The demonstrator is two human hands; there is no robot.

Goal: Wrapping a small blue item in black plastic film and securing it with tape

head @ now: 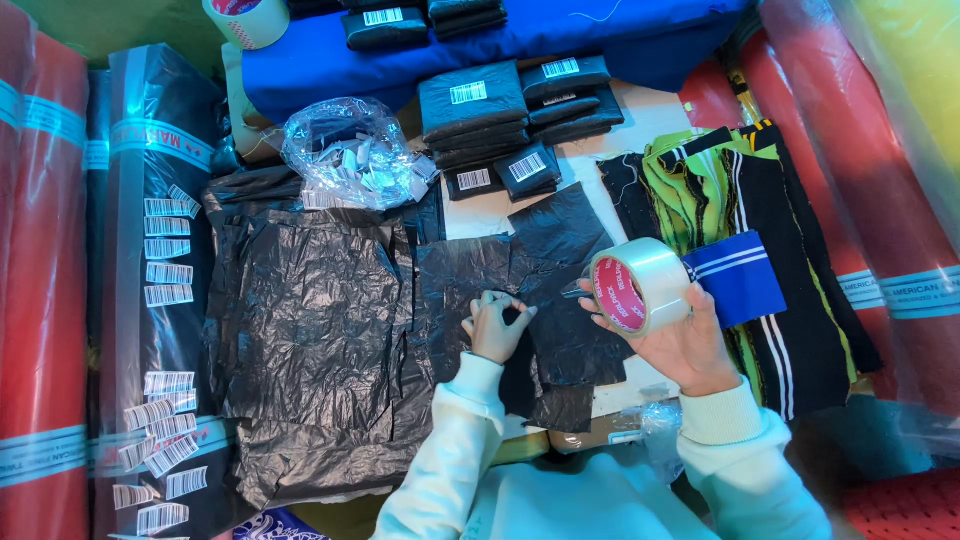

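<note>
Tape roll [640,287], clear with a red core label, sits in my right hand [690,345], raised a little above the bench [655,120]; the grip is closed around the roll's outer rim, thumb on the near side and fingers [600,322] curling in under the core. My left hand [493,325] rests on a black plastic bag [560,290] that lies flat in front of me, its fingertips pinched together on the crinkled film, a narrow grip holding a fold of the bag. Roll and left hand are near each other, apart, with the bag beneath both.

To the left I see a larger heap of black bags [310,340] spread open, and beyond it a long roll wrapped in dark plastic with white barcode stickers [165,240] stuck along it. A clear pouch of small labels [355,150] lies at the far edge of the heap. Farther back, packed black parcels [500,125] with barcode labels are stacked just beside a blue cloth [330,55], and a second tape roll [245,18] stands at the top. On my right lie folded knit pieces in green and black [720,190], with a blue striped piece [740,275] on top, just beside the roll I hold. Red fabric rolls [40,300] flank both sides.
</note>
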